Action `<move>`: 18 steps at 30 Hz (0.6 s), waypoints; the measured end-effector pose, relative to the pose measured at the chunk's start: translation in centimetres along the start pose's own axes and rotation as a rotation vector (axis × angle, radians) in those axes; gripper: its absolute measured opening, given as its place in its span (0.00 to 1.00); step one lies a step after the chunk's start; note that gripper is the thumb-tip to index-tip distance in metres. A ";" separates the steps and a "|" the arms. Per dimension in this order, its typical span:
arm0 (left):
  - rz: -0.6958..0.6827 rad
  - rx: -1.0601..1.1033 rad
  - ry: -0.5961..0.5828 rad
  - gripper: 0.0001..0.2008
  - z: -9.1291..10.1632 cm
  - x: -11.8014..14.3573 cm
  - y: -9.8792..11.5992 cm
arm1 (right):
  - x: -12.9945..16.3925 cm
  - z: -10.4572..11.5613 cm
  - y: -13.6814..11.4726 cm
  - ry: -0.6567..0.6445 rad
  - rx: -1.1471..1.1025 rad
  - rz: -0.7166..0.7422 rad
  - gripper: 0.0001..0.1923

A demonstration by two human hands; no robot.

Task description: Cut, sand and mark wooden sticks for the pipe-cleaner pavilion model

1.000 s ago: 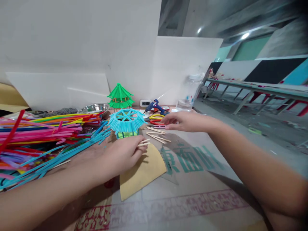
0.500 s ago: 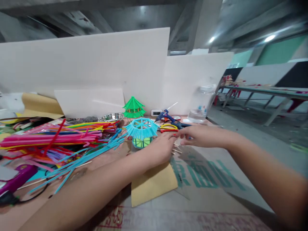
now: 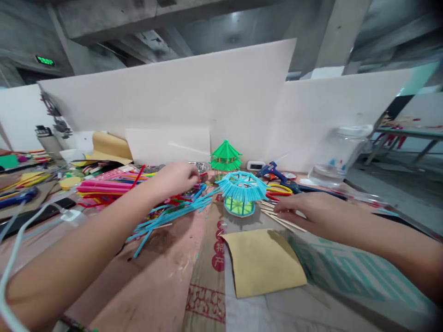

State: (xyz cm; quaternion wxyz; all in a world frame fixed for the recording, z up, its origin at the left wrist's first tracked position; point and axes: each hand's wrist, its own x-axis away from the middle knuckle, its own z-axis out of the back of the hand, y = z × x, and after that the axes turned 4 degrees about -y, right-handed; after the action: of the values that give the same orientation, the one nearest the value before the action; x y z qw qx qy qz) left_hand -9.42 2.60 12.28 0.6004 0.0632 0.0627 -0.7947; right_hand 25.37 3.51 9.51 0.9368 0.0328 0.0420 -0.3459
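My left hand, its fingers curled together, is above the pipe cleaners beside a metal bowl; anything between the fingertips is too small to make out. My right hand is low at the right, fingers bent with a gap to the thumb, over thin wooden sticks. Between the hands stands a small round model house with a blue pipe-cleaner roof and a light green lower part. Behind it is a green tiered pavilion roof. A tan sheet lies in front of the house.
Blue pipe cleaners and a pink bundle lie left. Behind are a blue glue gun, a small digital clock and a clear jar. White boards stand at the back. A white cable hangs at left.
My left hand has moved from beside my right hand, across the model house, to the left over the pipe cleaners. My right hand stays near the sticks. The view has turned left.
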 end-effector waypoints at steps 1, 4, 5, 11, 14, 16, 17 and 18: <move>0.053 -0.021 0.002 0.12 -0.4 -0.6 -2.1 | -0.3 -0.1 -0.4 -0.012 0.013 0.017 0.14; 0.126 -0.055 -0.023 0.18 -2.6 -1.7 -6.7 | -1.1 -0.1 -1.8 -0.018 0.040 0.077 0.12; 0.135 -0.053 -0.042 0.19 -3.3 -1.8 -7.6 | -1.4 -0.2 -2.3 -0.025 0.050 0.097 0.12; 0.115 -0.025 -0.167 0.17 -4.3 -0.7 -8.6 | -1.7 0.0 -5.7 -0.081 0.035 0.130 0.12; 0.153 -0.044 -0.178 0.16 -4.0 0.3 -8.2 | -1.6 0.7 -7.6 -0.065 0.075 0.129 0.12; 0.173 -0.055 -0.168 0.16 -4.1 1.0 -8.1 | -1.5 1.3 -8.7 -0.067 0.092 0.157 0.12; 0.180 -0.060 -0.157 0.16 -4.3 1.2 -8.0 | -1.6 1.6 -9.1 -0.075 0.095 0.172 0.12; 0.180 -0.064 -0.147 0.18 -4.6 1.4 -8.0 | -1.6 1.8 -9.5 -0.083 0.095 0.186 0.12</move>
State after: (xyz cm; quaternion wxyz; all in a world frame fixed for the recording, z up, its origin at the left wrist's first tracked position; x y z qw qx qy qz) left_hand -17.44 4.24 7.71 0.6739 -0.0090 0.0379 -0.7378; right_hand 18.05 -2.82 11.19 0.9631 0.0667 -0.0168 -0.2603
